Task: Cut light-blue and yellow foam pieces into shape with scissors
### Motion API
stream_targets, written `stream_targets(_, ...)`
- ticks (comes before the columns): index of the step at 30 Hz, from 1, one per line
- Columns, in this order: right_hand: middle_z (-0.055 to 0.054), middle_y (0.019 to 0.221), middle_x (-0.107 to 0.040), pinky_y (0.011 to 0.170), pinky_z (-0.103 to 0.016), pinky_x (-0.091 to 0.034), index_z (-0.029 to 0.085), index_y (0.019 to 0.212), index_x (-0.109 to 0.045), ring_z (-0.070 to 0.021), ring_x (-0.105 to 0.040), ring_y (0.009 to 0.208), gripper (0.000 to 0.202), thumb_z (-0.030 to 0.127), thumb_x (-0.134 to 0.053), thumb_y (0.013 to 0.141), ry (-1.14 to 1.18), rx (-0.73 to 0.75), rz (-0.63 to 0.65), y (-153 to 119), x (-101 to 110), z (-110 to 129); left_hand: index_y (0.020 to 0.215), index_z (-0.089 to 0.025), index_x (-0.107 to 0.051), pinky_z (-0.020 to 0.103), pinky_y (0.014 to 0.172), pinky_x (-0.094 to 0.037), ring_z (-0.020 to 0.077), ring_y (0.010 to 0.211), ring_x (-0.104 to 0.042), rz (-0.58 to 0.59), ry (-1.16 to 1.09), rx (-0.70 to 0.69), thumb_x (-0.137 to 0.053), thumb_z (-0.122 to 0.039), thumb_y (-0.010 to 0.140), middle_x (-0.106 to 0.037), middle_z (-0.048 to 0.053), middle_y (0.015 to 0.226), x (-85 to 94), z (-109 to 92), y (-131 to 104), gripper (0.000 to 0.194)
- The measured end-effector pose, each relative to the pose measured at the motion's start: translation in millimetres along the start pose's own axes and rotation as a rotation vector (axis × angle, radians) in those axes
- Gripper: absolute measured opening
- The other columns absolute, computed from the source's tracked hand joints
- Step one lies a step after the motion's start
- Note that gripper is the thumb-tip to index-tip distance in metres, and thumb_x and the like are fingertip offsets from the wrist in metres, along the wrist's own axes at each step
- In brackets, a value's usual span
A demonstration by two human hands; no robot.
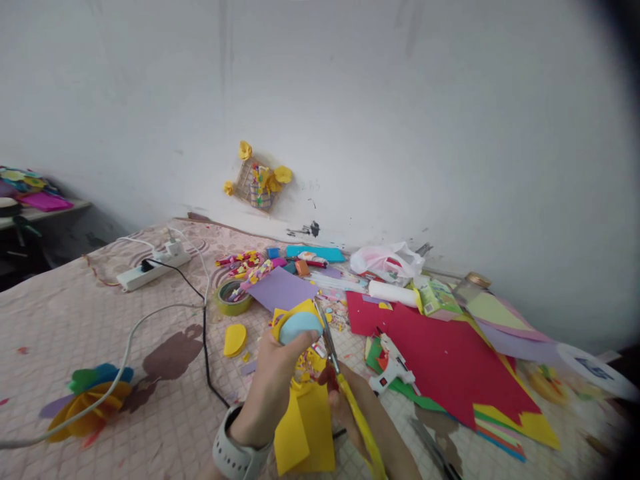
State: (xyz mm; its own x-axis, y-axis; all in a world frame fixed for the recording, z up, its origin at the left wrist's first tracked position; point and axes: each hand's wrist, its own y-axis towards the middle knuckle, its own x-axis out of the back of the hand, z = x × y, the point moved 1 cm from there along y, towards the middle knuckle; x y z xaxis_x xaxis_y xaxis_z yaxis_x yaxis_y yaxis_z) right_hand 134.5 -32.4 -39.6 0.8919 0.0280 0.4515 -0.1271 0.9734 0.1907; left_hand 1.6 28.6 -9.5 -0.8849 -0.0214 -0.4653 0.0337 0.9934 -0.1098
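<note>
From the wearer's head, one camera looks forward and down across the table (165,413) to the wall (400,133), close above the left hand (274,367) and right hand (345,397), reaching a side table (77,207)

Pale-grey, rubbery-looking watch strap (234,457) on L wrist (256,421).
Wide curved band w/ rows of small dark holes, blk along inner edge.
</note>
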Motion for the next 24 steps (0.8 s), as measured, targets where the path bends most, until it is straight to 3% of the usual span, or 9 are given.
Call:
stream_targets(3,-0.002,0.072,-0.057,0.062,-0.029,-0.047,0.022,0.088,-0.053,-0.0205,-0.055,0.065,0.033,0.053,-0.042,0.086,0.015,-0.030,0.021,0.4,1.4,-2.7,0.080,-0.015,-0.066,0.024,0.060,-0.048,0.0142,0.061,-0.058,0.001,0.019,0.019,-0.072,-0.019,0.061,-0.065,0.000,0.068,0.3,1.2,1.3,0.020)
stream_targets(7,0.000,0.072,-0.056,0.062,-0.029,-0.047,0.024,0.087,-0.052,-0.0192,-0.054,0.062,0.024,0.047,-0.044,0.087,0.006,-0.006,0.035,1.2,1.7,-8.8,0.077,-0.015,-0.065,0.023,0.060,-0.047,0.0130,0.060,-0.057,-0.002,0.037,0.027,-0.071,-0.018,0.061,-0.064,-0.001,0.067,0.5,4.3,2.3,0.018)
stream_targets(24,-0.002,0.072,-0.060,0.061,-0.027,-0.046,0.022,0.083,-0.052,-0.0197,-0.057,0.065,0.019,0.039,-0.045,0.087,-0.106,-0.046,0.026,-1.7,6.0,-5.0,0.076,-0.016,-0.067,0.021,0.055,-0.044,0.0119,0.055,-0.055,0.020,0.039,0.037,-0.068,-0.015,0.065,-0.064,-0.002,0.063,-0.6,3.5,2.4,0.011)
